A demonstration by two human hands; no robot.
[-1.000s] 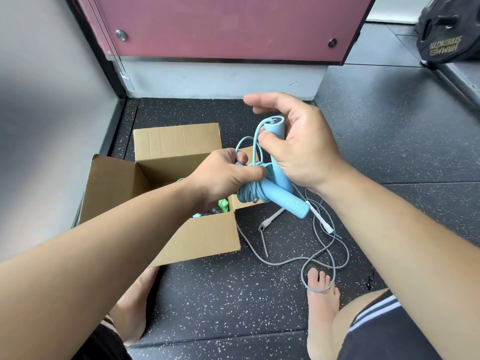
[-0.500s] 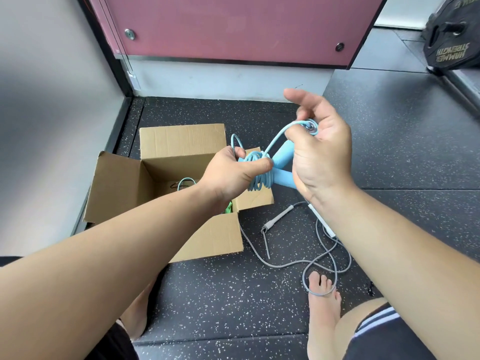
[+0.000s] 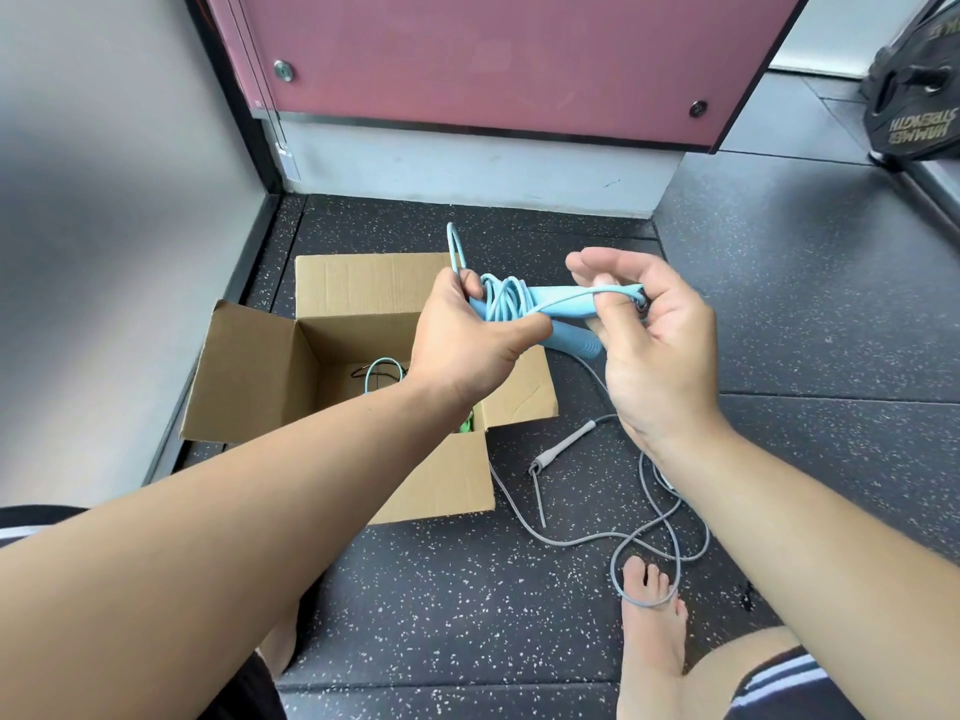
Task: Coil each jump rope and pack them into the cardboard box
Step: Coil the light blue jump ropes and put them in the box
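A light blue jump rope (image 3: 511, 304) is bundled in the air above the right side of the open cardboard box (image 3: 332, 283). My left hand (image 3: 467, 340) grips the coiled cord and handles. My right hand (image 3: 654, 345) pinches the end of a blue handle and the cord strand running from it. A loop of blue cord sticks up behind my left hand. Inside the box lie a teal rope (image 3: 382, 371) and a bit of green. A grey jump rope (image 3: 587, 517) lies loose on the floor to the right of the box.
The dark speckled rubber floor (image 3: 467, 615) surrounds the box. A grey wall stands at the left and a red panel (image 3: 493, 59) at the back. A black weight plate (image 3: 917, 111) leans at top right. My bare foot (image 3: 652, 626) lies on a grey cord loop.
My right hand has swung the blue handle end down and to the right, drawing the cord across the bundle. My left hand has lifted the bundle a little higher over the box.
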